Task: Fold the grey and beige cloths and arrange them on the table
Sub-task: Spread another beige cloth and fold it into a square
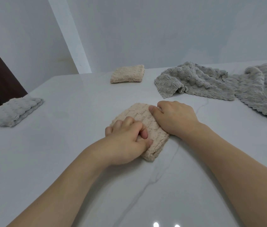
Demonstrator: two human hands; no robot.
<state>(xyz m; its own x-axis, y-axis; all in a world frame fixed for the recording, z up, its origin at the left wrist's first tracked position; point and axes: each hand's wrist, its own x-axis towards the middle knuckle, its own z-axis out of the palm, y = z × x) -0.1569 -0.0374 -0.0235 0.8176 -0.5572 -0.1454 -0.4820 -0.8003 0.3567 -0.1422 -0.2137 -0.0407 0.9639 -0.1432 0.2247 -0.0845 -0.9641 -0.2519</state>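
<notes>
My left hand (126,141) curls over the near left edge of a small folded beige cloth of nubbly fleece (143,126), fingers bent and pinching its layers against my thumb. My right hand (175,118) presses on the far right edge, thumb tip on top and fingers tucked at the cloth's side, holding it down. The beige bundle is a thick, rounded rectangle; its long axis runs from far left to near right, with the stacked fold edges showing at the near right end. It lies in the middle of the glossy white marble-veined table (64,145).

Farther back sits a second folded beige fleece square (128,74). At the left edge rests a folded pale grey dimpled cloth (15,112). To the far right, two loose grey fleece cloths with scalloped hems (211,81) lie crumpled and overlapping.
</notes>
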